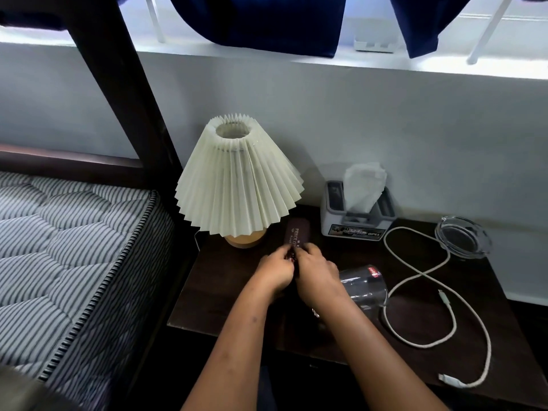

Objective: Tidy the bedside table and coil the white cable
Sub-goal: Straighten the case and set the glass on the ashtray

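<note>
A: Where is the white cable (421,280) lying?

B: On the dark counter (237,292), to the right of the lamp (240,179), past the tipped-over glass (366,287). It sprawls in a loose figure-eight, one loop reaching up beside the glass ashtray (462,235), and its white plug (450,380) rests at the counter's near edge.

A: And the hands?

B: Both are just in front of the lamp's base. The left hand (275,271) and right hand (317,274) are curled together over the near end of a dark card holder (297,234) printed with lettering. Each grip looks closed on it or on something small there, though I cannot tell exactly what the fingers pinch.

A: How would the cable handle?

B: I'd judge it light, limp and braided, so not slippery. It will flop and spring out of loops unless pinned. Best taken near a plug end, then fed in even turns through the other hand.

A: Any hazards?

B: The glass lies on its side touching the right wrist area; it looks fragile and could roll. The tissue box (355,215) sits behind it, well clear.
</note>
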`<state>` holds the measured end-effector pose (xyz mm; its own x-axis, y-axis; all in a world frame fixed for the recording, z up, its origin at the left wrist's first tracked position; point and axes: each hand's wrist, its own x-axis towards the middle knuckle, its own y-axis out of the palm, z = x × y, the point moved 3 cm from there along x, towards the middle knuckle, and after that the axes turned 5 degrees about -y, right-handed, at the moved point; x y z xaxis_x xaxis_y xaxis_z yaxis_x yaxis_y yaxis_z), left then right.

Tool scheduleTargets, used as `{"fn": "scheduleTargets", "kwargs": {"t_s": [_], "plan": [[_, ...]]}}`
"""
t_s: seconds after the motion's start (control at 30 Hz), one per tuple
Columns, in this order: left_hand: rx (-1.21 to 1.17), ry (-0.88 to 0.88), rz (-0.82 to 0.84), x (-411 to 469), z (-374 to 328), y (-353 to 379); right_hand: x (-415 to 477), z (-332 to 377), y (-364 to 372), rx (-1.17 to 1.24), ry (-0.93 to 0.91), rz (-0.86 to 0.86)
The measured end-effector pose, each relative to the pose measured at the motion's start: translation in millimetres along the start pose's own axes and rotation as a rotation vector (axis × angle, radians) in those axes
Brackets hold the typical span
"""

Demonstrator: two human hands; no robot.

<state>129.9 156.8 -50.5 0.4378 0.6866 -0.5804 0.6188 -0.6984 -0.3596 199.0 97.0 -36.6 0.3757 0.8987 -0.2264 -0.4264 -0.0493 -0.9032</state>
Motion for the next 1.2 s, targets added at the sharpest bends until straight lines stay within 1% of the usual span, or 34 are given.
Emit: {"fn": "scheduleTargets", "kwargs": {"t_s": [0.07, 0.2, 0.33, 0.57, 0.73, 0.87, 1.0, 1.07, 1.2], "plan": [[0.012, 0.014, -0.029, 1.9, 0.6, 0.6, -0.8, -1.4, -0.4, -0.034, -0.017, 0.008], [0.064, 0.041, -0.07, 5.3, 0.9, 0.3, 1.7, -2.0, -4.9, -0.082, -0.076, -0.041], [0.039, 0.061, -0.13, 7.1, -1.0, 0.1, 7.7, -4.8, -5.3, -0.052, -0.083, -0.013], [0.035, 0.137, -0.251, 7.4, -9.2, 2.5, 33.1, -5.7, -5.2, -0.088, -0.133, 0.006], [0.196, 0.129, -0.281, 11.2, -9.8, -6.5, 44.9, -6.7, -3.5, -0.001, -0.137, 0.005], [0.338, 0.149, -0.242, 12.7, -7.7, -6.6, 49.9, -8.7, -6.0, 0.055, -0.131, -0.001], [0.41, 0.163, -0.257, 10.5, -8.2, -4.4, 50.2, -9.9, -6.3, 0.07, -0.13, 0.012], [0.427, 0.169, -0.304, 7.8, -10.7, -5.0, 47.5, -12.5, -11.9, 0.074, -0.143, -0.059], [0.476, 0.247, -0.386, 2.9, -20.6, -2.9, 38.4, -30.2, -39.3, 0.067, -0.145, -0.427]]}}
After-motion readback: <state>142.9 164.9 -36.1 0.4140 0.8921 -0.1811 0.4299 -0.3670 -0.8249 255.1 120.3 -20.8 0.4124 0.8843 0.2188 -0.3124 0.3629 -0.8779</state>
